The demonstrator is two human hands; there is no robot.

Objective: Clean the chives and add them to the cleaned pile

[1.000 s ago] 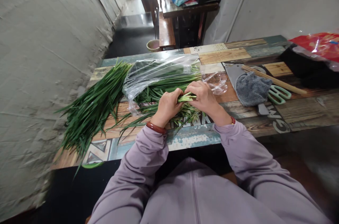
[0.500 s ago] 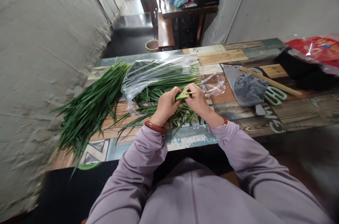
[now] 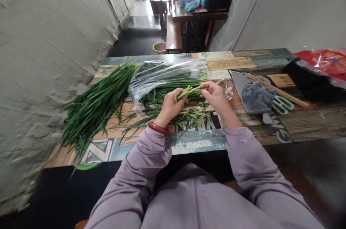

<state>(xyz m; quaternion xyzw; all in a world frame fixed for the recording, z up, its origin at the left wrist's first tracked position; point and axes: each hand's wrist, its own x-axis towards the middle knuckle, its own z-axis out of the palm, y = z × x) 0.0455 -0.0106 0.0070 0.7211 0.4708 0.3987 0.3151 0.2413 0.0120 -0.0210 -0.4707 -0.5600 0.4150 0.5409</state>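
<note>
Patchwork wood-print table (image 3: 310, 124) ran across the view between pale walls, as I saw it through the head camera. Left hand (image 3: 171, 103): fingers curled closed around a few pale green stems (image 3: 183, 93), cut or root ends pointing up and to the right, above the tabletop. Right hand (image 3: 214, 95): thumb and index finger drawn nearly together at the tips of those stems; I could not tell whether a strand was pinched there. A red-brown bangle (image 3: 158, 128) circled the left wrist; both sleeves were lilac.

Just under the hands I recorded loose trimmings (image 3: 196, 118) scattered on the tabletop. Behind them lay a clear plastic bag (image 3: 164, 68), partly covering a bundle of long green stalks (image 3: 167, 90). Left of the bag, a larger leafy pile (image 3: 97, 102) slanted to the near edge, some tips hanging over it.

On the right side I noted a grey cloth (image 3: 258, 97) lying over part of a broad metal blade (image 3: 238, 80), with wooden sticks (image 3: 292, 93) and green scissor handles (image 3: 282, 105) beside it. Farther right was a red plastic package (image 3: 324, 61). Beyond the table stood a wooden bench (image 3: 173, 34), a small basket (image 3: 159, 47) and a second table (image 3: 200, 15) bearing a blue packet (image 3: 192, 3).
</note>
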